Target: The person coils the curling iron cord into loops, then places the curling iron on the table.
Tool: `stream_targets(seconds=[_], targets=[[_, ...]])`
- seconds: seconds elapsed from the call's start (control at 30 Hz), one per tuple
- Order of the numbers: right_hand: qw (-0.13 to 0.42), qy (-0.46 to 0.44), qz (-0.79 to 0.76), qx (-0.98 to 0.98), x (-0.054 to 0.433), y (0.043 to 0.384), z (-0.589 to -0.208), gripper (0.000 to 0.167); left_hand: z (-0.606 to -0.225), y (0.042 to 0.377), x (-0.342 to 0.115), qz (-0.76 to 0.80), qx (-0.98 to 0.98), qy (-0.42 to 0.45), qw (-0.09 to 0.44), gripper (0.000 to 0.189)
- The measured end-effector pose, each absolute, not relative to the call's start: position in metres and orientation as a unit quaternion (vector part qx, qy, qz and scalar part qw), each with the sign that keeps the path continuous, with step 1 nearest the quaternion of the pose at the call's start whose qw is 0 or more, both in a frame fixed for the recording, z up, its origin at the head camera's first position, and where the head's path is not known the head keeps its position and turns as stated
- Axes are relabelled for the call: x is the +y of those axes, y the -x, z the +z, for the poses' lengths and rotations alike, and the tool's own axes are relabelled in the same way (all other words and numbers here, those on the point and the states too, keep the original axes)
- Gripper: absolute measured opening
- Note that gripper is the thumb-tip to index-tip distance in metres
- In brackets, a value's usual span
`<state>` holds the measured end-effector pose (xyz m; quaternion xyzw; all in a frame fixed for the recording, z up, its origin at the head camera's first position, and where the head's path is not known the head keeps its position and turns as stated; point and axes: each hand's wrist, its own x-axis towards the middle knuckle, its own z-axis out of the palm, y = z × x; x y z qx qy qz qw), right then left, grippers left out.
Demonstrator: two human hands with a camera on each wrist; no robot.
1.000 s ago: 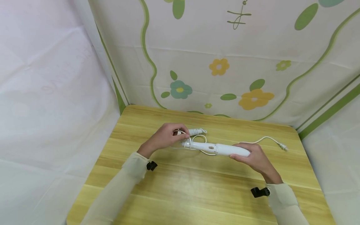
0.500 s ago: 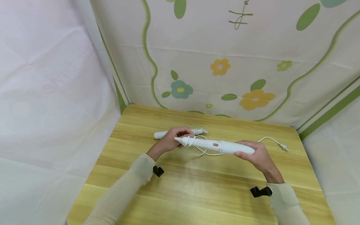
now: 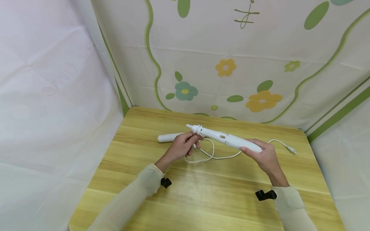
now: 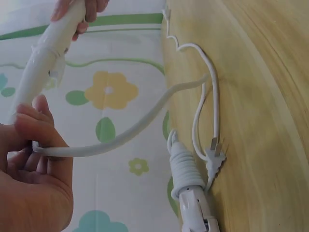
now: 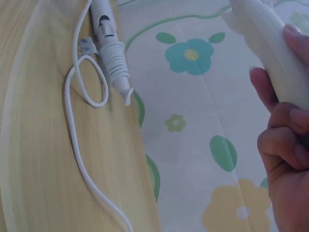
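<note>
A white hair straightener point(image 3: 222, 137) is held up over the table, tilted with its narrow cord end to the upper left. My right hand point(image 3: 261, 156) grips its thick end, fingers wrapped round the ridged body point(image 5: 275, 53) in the right wrist view. My left hand point(image 3: 182, 146) pinches the white cord point(image 4: 120, 140) close to the narrow end, where some turns of cord circle the handle. From the left fingers the cord hangs in a loop to the table. A second white straightener point(image 3: 167, 138) lies behind the left hand, its cord point(image 4: 183, 169) wound tightly round its handle.
The wooden table point(image 3: 202, 199) meets a flowered cloth wall point(image 3: 196, 48) at the back and a white cloth point(image 3: 52, 128) at left. One plug point(image 3: 292, 150) lies at the right on the table, another point(image 4: 213, 157) beside the second straightener.
The held straightener's narrow end has swung up and away. My left hand has passed from behind it to its near side with the cord. My right hand keeps its grip.
</note>
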<state>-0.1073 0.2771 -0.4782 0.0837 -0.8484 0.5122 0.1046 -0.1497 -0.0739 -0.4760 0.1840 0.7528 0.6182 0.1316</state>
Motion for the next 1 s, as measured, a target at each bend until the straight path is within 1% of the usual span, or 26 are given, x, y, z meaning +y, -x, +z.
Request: stream_targets(seconds=[0.27, 0.4, 0.5, 0.63, 0.73, 0.87, 0.93, 1.0], targets=[[0.143, -0.038, 0.501, -0.853, 0.281, 0.113, -0.484, 0.032, -0.477, 0.141, -0.071, 0.594, 0.771, -0.199, 0.115, 0.036], [0.149, -0.008, 0.5, -0.853, 0.28, 0.113, -0.484, 0.031, -0.475, 0.137, -0.071, 0.569, 0.785, -0.219, 0.11, 0.036], [0.159, 0.008, 0.496, -0.854, 0.279, 0.113, -0.485, 0.03, -0.475, 0.136, -0.072, 0.555, 0.788, -0.238, 0.117, 0.035], [0.178, 0.024, 0.488, -0.854, 0.276, 0.114, -0.486, 0.028, -0.476, 0.138, -0.073, 0.559, 0.778, -0.25, 0.142, 0.036], [0.19, 0.04, 0.484, -0.854, 0.274, 0.114, -0.486, 0.03, -0.477, 0.139, -0.075, 0.565, 0.769, -0.252, 0.161, 0.037], [0.203, 0.068, 0.484, -0.848, 0.273, 0.116, -0.485, 0.032, -0.476, 0.142, -0.08, 0.557, 0.77, -0.252, 0.181, 0.034], [0.202, 0.078, 0.485, -0.847, 0.273, 0.117, -0.486, 0.033, -0.472, 0.144, -0.085, 0.547, 0.778, -0.251, 0.179, 0.032], [0.191, 0.079, 0.484, -0.851, 0.274, 0.118, -0.487, 0.033, -0.465, 0.146, -0.091, 0.518, 0.797, -0.264, 0.161, 0.03]])
